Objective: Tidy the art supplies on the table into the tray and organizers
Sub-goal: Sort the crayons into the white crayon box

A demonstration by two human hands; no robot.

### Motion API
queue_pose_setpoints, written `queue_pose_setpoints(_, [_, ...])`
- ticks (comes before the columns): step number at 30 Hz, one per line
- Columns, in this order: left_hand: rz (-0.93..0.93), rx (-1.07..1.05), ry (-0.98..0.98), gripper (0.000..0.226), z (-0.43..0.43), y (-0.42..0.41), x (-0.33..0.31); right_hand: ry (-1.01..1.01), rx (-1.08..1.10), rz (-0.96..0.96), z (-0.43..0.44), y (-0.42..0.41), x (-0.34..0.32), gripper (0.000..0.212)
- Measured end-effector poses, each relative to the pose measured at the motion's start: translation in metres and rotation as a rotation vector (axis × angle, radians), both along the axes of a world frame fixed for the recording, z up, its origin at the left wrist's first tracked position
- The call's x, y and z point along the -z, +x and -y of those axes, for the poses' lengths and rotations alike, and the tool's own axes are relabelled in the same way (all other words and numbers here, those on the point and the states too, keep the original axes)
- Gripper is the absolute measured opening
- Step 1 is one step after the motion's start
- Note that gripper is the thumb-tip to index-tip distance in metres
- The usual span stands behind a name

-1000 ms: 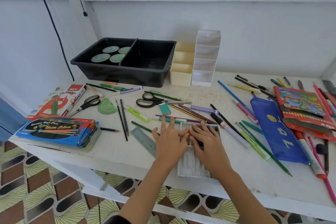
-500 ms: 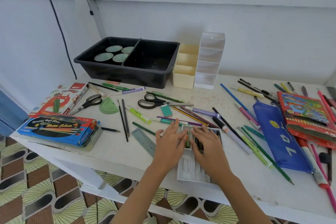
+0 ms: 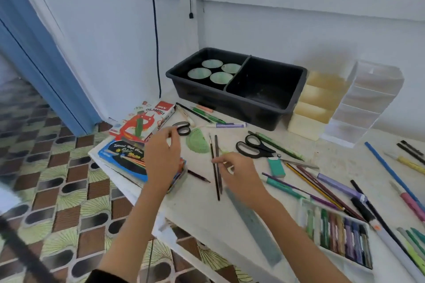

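Observation:
My right hand (image 3: pixel 238 171) reaches over the white table with curled fingers, its tips pinching two thin dark brushes (image 3: pixel 215 176) that lie on the tabletop. My left hand (image 3: pixel 163 156) hovers with loosely curled fingers over the blue watercolour box (image 3: pixel 123 156), holding nothing. The open pastel tray (image 3: pixel 340 238) sits near the front edge, right of my right arm. At the back stand the black two-part tray (image 3: pixel 230 104), a cream organizer (image 3: pixel 308 122) and a clear organizer (image 3: pixel 358 108).
A grey ruler (image 3: pixel 255 220) lies under my right forearm. Black scissors (image 3: pixel 255 148), small scissors (image 3: pixel 182 128), a green protractor (image 3: pixel 197 141), a teal eraser (image 3: pixel 277 167) and an oil pastels box (image 3: pixel 143 122) surround my hands. Several pens and pencils are scattered to the right.
Both hands left the pastel tray and moved left. The right hand now pinches the thin brushes, the left hovers over the watercolour box. The view swung left.

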State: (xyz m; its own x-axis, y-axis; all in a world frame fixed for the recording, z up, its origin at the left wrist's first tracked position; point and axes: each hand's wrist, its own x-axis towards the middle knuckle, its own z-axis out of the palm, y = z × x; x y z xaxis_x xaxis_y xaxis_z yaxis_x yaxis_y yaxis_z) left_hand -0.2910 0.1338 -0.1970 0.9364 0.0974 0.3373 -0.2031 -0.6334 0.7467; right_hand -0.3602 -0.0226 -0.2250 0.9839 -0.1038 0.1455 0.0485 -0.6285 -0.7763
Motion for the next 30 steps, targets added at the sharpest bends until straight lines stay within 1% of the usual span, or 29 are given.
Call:
queue_pose_setpoints(3, [-0.071,-0.101,0.174,0.039,-0.041,0.042,0.009,0.022,-0.054,-0.055,-0.02,0.04,-0.005,0.026])
queue_pose_setpoints(7, [-0.207,-0.069,0.415,0.05,-0.066,0.07,0.03,0.033,-0.133,-0.189,-0.04,0.084,-0.001,0.028])
queue_pose_setpoints(9, [-0.204,-0.06,0.514,0.053,-0.066,0.071,0.037,0.032,-0.174,-0.254,-0.048,0.1,0.005,0.027])
queue_pose_setpoints(10, [-0.193,-0.062,0.528,0.053,-0.064,0.07,0.038,0.031,-0.19,-0.273,-0.051,0.107,0.008,0.026])
queue_pose_setpoints(13, [-0.198,-0.07,0.519,0.051,-0.063,0.069,0.037,-0.004,-0.28,-0.328,-0.061,0.121,0.013,0.03])
queue_pose_setpoints(16, [-0.213,-0.073,0.494,0.051,-0.063,0.068,0.034,-0.124,-0.378,-0.345,-0.068,0.128,0.014,0.03])
queue_pose_setpoints(19, [-0.2,-0.083,0.476,0.052,-0.062,0.069,0.035,-0.148,-0.412,-0.371,-0.069,0.134,0.013,0.025])
queue_pose_setpoints(25, [-0.198,-0.099,0.485,0.057,-0.062,0.069,0.04,-0.199,-0.43,-0.409,-0.064,0.14,0.004,0.028])
queue_pose_setpoints(26, [-0.198,-0.096,0.497,0.06,-0.062,0.069,0.039,-0.185,-0.425,-0.412,-0.062,0.143,0.002,0.028])
queue_pose_setpoints(28, [-0.233,-0.083,0.492,0.059,-0.062,0.069,0.036,-0.081,-0.354,-0.386,-0.057,0.151,0.0,0.022])
queue_pose_setpoints(29, [-0.259,-0.082,0.464,0.058,-0.061,0.07,0.033,-0.042,-0.29,-0.336,-0.053,0.158,0.001,0.016])
queue_pose_setpoints(30, [-0.279,-0.08,0.421,0.057,-0.06,0.072,0.028,-0.043,-0.21,-0.26,-0.047,0.165,0.001,0.01])
